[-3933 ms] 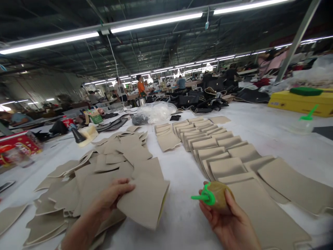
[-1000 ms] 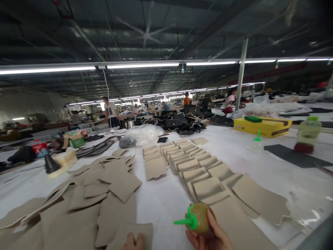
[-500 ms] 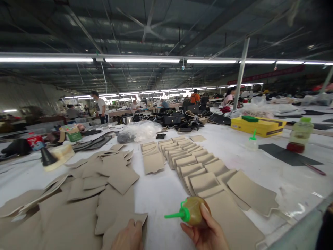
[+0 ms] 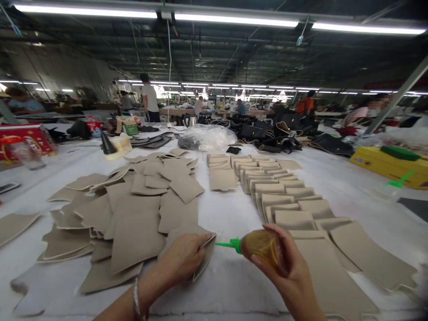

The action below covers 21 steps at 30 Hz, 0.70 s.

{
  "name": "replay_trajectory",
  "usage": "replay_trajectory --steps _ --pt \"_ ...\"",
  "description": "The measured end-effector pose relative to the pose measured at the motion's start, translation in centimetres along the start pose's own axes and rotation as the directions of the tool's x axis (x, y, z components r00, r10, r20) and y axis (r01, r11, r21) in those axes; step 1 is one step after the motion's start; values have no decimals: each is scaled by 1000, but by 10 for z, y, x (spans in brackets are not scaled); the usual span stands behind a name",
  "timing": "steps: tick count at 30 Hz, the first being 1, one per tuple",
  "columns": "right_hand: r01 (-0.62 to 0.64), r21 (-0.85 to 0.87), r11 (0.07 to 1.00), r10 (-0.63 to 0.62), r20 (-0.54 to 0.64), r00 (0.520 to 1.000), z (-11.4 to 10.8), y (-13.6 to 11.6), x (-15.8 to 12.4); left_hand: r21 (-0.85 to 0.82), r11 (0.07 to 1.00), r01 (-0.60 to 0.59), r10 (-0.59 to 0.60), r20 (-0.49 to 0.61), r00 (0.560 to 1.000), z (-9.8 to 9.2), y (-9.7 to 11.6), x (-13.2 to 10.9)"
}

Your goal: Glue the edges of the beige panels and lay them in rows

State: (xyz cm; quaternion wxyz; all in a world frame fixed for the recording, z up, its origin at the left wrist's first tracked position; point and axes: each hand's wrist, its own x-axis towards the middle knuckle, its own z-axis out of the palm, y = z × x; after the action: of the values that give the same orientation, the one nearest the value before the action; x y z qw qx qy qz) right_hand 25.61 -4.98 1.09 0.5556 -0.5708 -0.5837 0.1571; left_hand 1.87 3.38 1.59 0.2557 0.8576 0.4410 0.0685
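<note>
My right hand (image 4: 284,263) is wrapped round a squeeze bottle (image 4: 261,247) with amber liquid in it and a green nozzle. The bottle lies nearly level, its nozzle tip pointing left at the edge of a beige piece (image 4: 179,232). That piece is gripped by my left hand (image 4: 189,256), index finger stretched along its top near the edge; the thumb is hidden. Its right side is raised off the table. Left of my hands spreads a loose heap of beige pieces (image 4: 137,236). Overlapping rows of similar beige pieces (image 4: 294,220) lie beyond and beside the bottle.
On the white table (image 4: 224,214) stand a yellow box (image 4: 384,167), a second green-tipped bottle (image 4: 389,189) and a black cone (image 4: 107,145). Farther back are a clear plastic bag (image 4: 207,138) and heaped black pieces (image 4: 284,129). Several people are in the background.
The view has tilted down and turned left. My left hand has lifted the edge of the beige piece, and the bottle's nozzle has come close to that edge.
</note>
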Motion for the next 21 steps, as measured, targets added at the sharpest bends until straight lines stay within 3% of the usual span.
replay_trajectory --steps 5,11,21 --pt "136 -168 976 -119 108 987 11 6 4 -22 1000 -4 4 -25 1000 0 0 -1" --pt "273 -211 938 -242 161 957 16 2 8 16 1000 5 -5 -23 1000 -2 5 -2" --pt "188 -257 948 -165 109 980 15 7 10 156 987 45 -37 -54 998 3 11 -5"
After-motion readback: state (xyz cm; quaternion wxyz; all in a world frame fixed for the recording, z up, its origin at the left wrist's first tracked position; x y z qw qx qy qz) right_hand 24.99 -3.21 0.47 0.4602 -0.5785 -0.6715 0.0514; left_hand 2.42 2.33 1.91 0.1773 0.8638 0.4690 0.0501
